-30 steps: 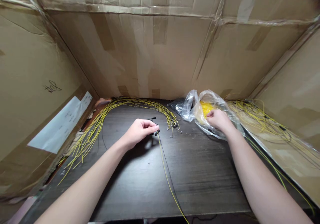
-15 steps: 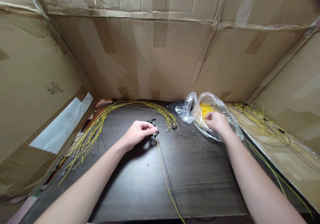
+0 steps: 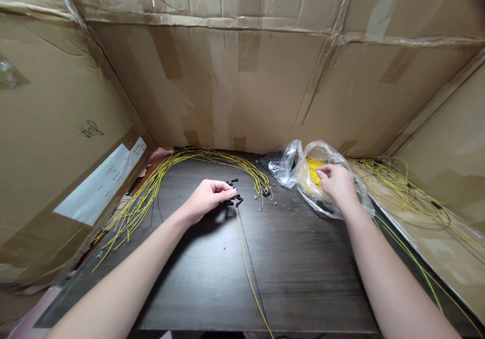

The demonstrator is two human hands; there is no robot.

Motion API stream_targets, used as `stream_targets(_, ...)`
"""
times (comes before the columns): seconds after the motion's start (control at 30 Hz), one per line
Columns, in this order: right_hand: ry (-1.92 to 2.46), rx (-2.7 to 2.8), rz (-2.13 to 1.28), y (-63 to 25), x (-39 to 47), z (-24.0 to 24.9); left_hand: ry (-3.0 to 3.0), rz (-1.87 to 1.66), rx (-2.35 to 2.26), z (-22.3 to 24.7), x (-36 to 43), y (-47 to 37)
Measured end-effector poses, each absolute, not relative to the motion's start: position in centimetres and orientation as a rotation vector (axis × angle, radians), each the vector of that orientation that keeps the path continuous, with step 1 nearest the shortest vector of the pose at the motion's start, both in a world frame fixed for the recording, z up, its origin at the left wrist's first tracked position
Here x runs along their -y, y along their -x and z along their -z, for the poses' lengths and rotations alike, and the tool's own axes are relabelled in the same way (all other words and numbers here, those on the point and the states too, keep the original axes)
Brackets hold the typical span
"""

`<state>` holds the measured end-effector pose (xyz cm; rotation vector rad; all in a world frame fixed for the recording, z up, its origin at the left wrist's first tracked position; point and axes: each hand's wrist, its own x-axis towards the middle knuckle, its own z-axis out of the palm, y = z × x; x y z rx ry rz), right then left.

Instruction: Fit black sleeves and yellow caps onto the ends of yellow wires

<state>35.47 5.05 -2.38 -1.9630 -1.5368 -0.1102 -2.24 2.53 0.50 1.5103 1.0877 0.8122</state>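
Over the middle of the dark table, my left hand (image 3: 212, 197) pinches the upper end of a yellow wire (image 3: 242, 240) between thumb and forefinger. The wire runs down to the front edge. Several small black plug-like parts (image 3: 238, 201) lie beside and under those fingertips. To the right, my right hand (image 3: 338, 182) is over an open clear plastic bag (image 3: 322, 149) of small yellow pieces (image 3: 313, 170). Its thumb and forefinger are pressed together at the pieces' edge. Whether a piece is between them is too small to see.
A bundle of yellow wires (image 3: 162, 170) with metal-tipped ends arcs across the table (image 3: 204, 273). A clear bag of black parts (image 3: 278, 167) stands at the back. More tangled yellow wires (image 3: 401, 182) lie on the right. Cardboard walls (image 3: 220, 86) enclose the back and sides.
My right hand has drawn slightly back from the yellow pieces, its fingertips higher against them. My left hand keeps its pinch on the wire. The whole view has shifted slightly.
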Motion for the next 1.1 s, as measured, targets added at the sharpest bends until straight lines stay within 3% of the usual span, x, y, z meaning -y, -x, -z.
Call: stream_targets(1.1, 1.782, 1.411, 0.089, -34.7, -4.5, 2.4, -1.295, -0.951, -0.91, 0.5, -3.0, 2.4)
